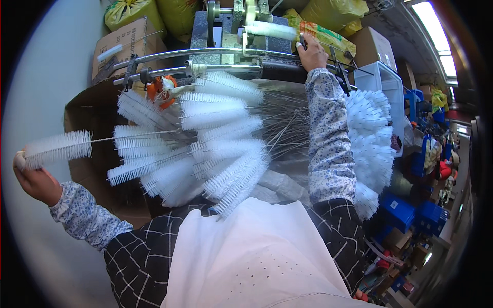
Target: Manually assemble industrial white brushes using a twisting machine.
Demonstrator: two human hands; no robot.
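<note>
My left hand (pixel 37 177) reaches out to the far left, its fingers closed around the bristled end of a white bottle brush (pixel 59 149). That brush's thin wire stem points right, over a pile of similar brushes (pixel 215 110). My right hand (pixel 312 54) is up at the machine (pixel 226 33), with its fingers bent at a small black part. Beside those fingertips, another white brush (pixel 271 30) lies across the machine. Exactly what the right fingers grip is hidden.
Two metal rails (pixel 205 54) cross in front of the machine. Bristle ends of more brushes (pixel 370 143) stack to the right of my right arm, near a white plastic bin (pixel 380 82). Cardboard boxes (pixel 128 43) and yellow sacks (pixel 133 15) stand behind; blue bins (pixel 398 213) are farther right.
</note>
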